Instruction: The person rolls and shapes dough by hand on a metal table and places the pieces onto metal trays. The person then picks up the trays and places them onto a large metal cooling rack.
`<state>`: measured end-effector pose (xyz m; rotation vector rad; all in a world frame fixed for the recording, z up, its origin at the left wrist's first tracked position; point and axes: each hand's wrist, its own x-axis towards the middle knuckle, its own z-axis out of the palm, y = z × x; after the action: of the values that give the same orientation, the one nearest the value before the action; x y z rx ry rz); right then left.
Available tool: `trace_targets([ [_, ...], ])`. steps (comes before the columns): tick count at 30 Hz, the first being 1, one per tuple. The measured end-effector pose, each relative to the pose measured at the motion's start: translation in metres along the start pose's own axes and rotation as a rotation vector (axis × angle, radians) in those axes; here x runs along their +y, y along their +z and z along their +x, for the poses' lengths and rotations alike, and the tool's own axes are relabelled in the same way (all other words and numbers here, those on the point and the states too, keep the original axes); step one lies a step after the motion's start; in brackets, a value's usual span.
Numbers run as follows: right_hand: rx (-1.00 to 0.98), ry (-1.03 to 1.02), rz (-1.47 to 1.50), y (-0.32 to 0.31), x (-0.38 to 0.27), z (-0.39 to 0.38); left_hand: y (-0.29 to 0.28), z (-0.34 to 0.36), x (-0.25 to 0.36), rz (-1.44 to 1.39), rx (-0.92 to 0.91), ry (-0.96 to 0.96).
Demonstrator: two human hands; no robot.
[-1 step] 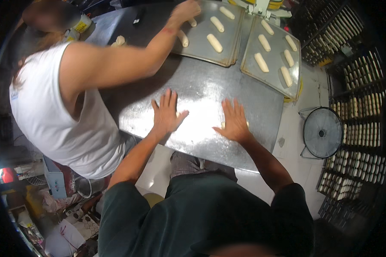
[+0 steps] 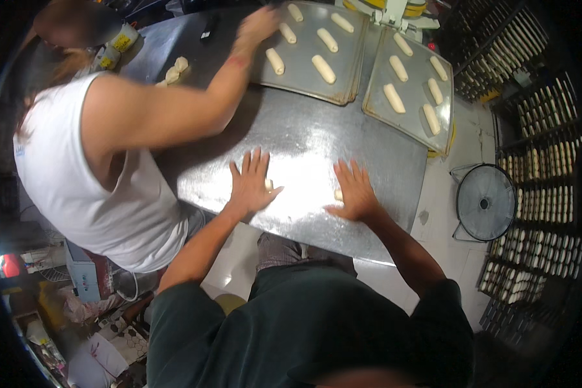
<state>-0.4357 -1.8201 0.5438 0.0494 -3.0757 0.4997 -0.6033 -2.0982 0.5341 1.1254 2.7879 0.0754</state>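
My left hand (image 2: 248, 187) lies flat on the steel tabletop (image 2: 291, 129), its fingers spread. A piece of dough (image 2: 269, 185) peeks out from beneath it, beside the thumb. My right hand (image 2: 357, 194) is likewise flat and open. Under its thumb side shows the end of another dough piece (image 2: 337, 194). Both pieces are mostly covered by my palms. Bright glare fills the tabletop between the two hands.
Oblong dough rolls lie on a stacked metal tray (image 2: 297, 48) and another tray (image 2: 407, 123). A co-worker's arm (image 2: 174, 110) reaches over the table from the left, near dough lumps (image 2: 174, 71). At right stand a round fan (image 2: 485, 202) and racks of rolls (image 2: 537, 204).
Both my hands have shifted slightly toward me, showing more of the dough under them. The co-worker's hand has drawn left, off the tray, uncovering rolls there.
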Motion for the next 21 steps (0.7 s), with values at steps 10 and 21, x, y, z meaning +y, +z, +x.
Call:
trace_targets([
  [10, -0.178, 0.545, 0.552, -0.053, -0.018, 0.056, -0.038, 0.012, -0.061, -0.619, -0.023, 0.135],
  [21, 0.332, 0.369, 0.371, 0.027, -0.001, 0.208, -0.042, 0.166, -0.133, -0.784, 0.000, 0.072],
])
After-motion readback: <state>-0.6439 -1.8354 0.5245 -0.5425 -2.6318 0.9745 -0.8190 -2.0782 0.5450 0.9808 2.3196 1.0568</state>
